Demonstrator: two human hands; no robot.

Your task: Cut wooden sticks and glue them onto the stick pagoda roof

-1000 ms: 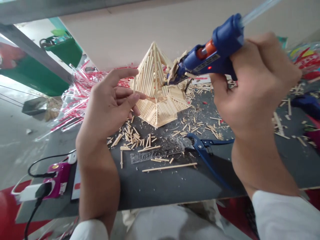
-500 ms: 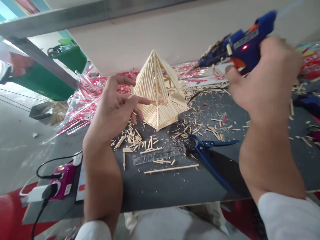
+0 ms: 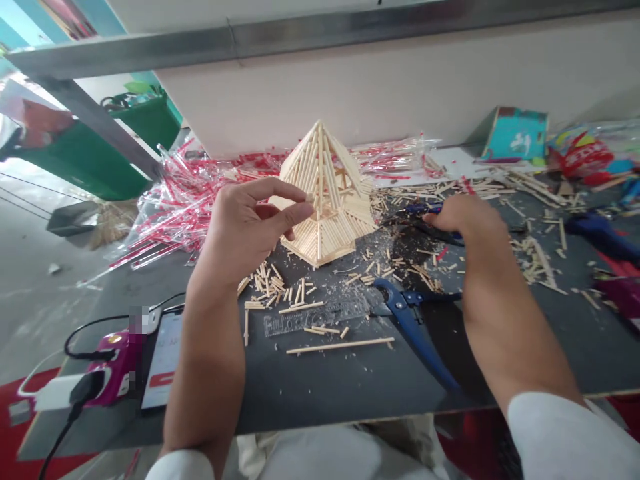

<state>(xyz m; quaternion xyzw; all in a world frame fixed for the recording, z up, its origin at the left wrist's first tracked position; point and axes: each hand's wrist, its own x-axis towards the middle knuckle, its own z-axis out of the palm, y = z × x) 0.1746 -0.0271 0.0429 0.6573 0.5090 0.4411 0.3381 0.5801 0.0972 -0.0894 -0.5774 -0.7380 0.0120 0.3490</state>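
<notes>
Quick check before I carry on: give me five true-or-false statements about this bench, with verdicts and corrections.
1. The left hand pinches a small stick piece. True.
2. The stick model comes to a point at its top. True.
3. The right hand is high above the table. False: the right hand is low, at the blue glue gun.
4. A long loose stick lies nearer the table's front edge than the clear ruler. True.
5. The blue cutter lies left of the ruler. False: the cutter is to its right.

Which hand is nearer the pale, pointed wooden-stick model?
Left. The left hand is at the front left of the model, overlapping it in view; the right hand is off to its right, clearly apart.
</notes>
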